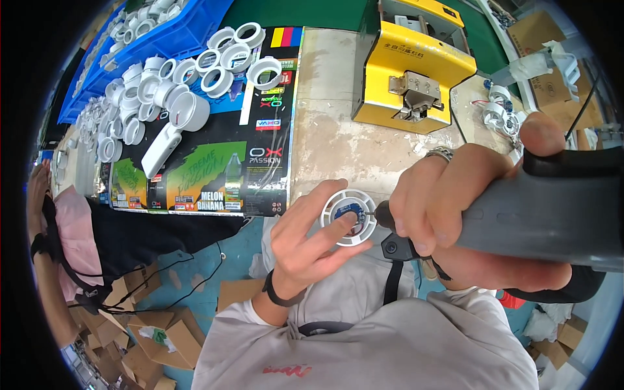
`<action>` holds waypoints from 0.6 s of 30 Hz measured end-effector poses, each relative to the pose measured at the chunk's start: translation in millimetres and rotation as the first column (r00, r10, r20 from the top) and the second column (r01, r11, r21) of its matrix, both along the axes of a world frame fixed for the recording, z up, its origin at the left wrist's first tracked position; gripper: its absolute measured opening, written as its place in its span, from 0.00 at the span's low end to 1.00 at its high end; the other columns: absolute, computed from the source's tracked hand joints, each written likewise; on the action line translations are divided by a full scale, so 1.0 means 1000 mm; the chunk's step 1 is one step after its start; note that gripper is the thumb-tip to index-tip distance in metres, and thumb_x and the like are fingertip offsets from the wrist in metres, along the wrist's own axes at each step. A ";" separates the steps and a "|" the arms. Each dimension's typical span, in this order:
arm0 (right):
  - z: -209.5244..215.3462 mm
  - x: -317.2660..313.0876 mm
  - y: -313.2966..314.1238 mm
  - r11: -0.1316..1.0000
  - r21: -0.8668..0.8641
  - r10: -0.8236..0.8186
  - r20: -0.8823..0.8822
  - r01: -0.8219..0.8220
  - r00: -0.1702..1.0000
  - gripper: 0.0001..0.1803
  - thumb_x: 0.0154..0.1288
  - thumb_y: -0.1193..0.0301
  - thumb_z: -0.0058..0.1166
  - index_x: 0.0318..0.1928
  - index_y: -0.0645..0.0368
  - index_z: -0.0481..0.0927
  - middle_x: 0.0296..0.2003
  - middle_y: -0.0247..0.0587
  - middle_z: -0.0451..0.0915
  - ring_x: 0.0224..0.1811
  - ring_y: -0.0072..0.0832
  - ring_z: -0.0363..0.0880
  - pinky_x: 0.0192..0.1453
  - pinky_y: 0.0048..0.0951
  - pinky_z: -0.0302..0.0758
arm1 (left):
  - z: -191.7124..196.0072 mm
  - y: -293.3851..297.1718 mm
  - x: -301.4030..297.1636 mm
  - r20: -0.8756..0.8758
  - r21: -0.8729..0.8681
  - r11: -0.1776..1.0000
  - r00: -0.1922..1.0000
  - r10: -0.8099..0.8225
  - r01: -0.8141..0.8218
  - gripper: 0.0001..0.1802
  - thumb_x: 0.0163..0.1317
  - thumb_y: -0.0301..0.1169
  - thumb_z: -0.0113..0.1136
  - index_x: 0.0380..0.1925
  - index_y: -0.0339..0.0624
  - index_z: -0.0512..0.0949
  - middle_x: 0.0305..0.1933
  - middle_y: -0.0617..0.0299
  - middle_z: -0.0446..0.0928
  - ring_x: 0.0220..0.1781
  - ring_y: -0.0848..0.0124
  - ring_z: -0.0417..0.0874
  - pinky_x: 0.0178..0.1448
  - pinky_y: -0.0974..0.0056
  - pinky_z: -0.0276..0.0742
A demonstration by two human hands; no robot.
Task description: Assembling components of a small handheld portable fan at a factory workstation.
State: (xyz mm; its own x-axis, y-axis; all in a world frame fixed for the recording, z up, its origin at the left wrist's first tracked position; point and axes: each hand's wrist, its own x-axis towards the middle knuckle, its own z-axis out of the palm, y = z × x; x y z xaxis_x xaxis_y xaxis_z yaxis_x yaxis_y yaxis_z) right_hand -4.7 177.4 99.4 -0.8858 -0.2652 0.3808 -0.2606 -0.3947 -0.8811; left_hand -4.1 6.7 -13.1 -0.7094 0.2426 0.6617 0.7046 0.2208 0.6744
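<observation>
My left hand grips a white round plastic housing with a slotted rim, just past the table's near edge. One finger lies across the blue circuit board inside it. My right hand is wrapped around a dark grey electric screwdriver, which comes in from the right. Its thin bit points left and meets the housing at the board; whether it sits in a screw is too small to tell. Just below the screwdriver's nose is a black block with a bolt.
A yellow machine stands at the table's back. Wired white parts lie to its right. Many white rings and a white oblong part lie on printed sheeting at left, beside a blue crate. Another person's arm shows far left.
</observation>
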 end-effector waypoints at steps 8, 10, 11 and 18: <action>-0.024 0.009 -0.001 0.999 -0.021 -0.049 0.013 0.050 0.999 0.48 0.57 0.36 0.49 0.67 0.49 0.46 0.26 0.40 0.71 0.24 0.31 0.72 0.31 0.33 0.70 | -0.001 -0.003 0.003 -0.011 -0.009 1.000 1.000 0.001 -0.001 0.22 0.32 0.36 0.76 0.28 0.38 0.80 0.43 0.42 0.78 0.35 0.55 0.81 0.35 0.64 0.77; -0.029 0.009 0.003 0.998 -0.025 -0.060 0.013 0.060 0.998 0.48 0.57 0.36 0.49 0.67 0.50 0.47 0.26 0.40 0.71 0.23 0.31 0.72 0.30 0.33 0.70 | -0.003 -0.003 0.005 -0.002 -0.018 1.000 1.000 0.006 -0.006 0.21 0.32 0.37 0.76 0.27 0.38 0.80 0.43 0.42 0.78 0.35 0.55 0.81 0.36 0.63 0.78; -0.031 0.011 0.002 0.997 -0.026 -0.066 0.013 0.066 0.998 0.48 0.57 0.36 0.49 0.66 0.50 0.47 0.25 0.40 0.71 0.23 0.30 0.72 0.30 0.33 0.70 | -0.005 -0.003 0.005 0.005 -0.026 1.000 1.000 0.007 -0.006 0.21 0.32 0.37 0.76 0.27 0.38 0.80 0.43 0.42 0.78 0.35 0.55 0.82 0.36 0.63 0.78; -0.049 -0.001 -0.005 0.992 -0.033 -0.121 0.002 0.121 0.993 0.48 0.56 0.34 0.48 0.65 0.52 0.49 0.24 0.38 0.71 0.21 0.29 0.71 0.28 0.31 0.70 | -0.011 0.000 0.007 0.042 0.010 1.000 0.999 -0.006 0.006 0.20 0.32 0.37 0.76 0.24 0.37 0.80 0.42 0.44 0.79 0.35 0.57 0.83 0.36 0.64 0.79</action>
